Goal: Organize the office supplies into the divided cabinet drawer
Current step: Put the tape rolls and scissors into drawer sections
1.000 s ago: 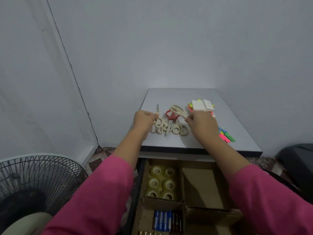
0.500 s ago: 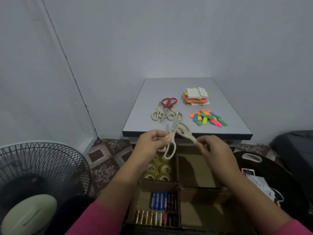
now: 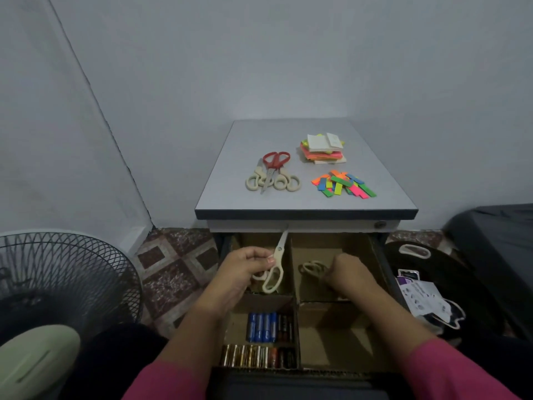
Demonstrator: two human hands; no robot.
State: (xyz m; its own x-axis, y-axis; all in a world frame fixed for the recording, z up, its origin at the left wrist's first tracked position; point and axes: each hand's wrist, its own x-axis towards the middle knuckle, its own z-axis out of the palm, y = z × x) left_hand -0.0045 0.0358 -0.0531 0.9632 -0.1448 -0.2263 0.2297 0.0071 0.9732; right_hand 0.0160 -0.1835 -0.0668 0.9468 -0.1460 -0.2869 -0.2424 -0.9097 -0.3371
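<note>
The cabinet drawer (image 3: pixel 377 255) stands open below the grey cabinet top (image 3: pixel 230 194), split by cardboard dividers. My left hand (image 3: pixel 242 272) grips cream scissors (image 3: pixel 275 269) by the handles, blade pointing away, over the back-left compartment. My right hand (image 3: pixel 350 277) is down in the back-right compartment, fingers curled at a second pair of cream scissors (image 3: pixel 311 268) whose handles stick out to the left; the blades are hidden under the hand. Batteries (image 3: pixel 264 327) fill the front-left compartment. On the top lie red and cream scissors (image 3: pixel 272 176), sticky notes (image 3: pixel 323 148) and coloured flags (image 3: pixel 343 184).
A black standing fan (image 3: pixel 57 284) is close on the left. On the right, a black bag (image 3: pixel 427 272) with papers (image 3: pixel 421 295) lies on the tiled floor, beside dark furniture (image 3: pixel 496 243). Walls close in behind and to the right of the cabinet.
Both hands came down from the cabinet top, each with a pair of cream scissors. The right hand has lowered its pair into the back-right compartment; the left holds its pair above the drawer.
</note>
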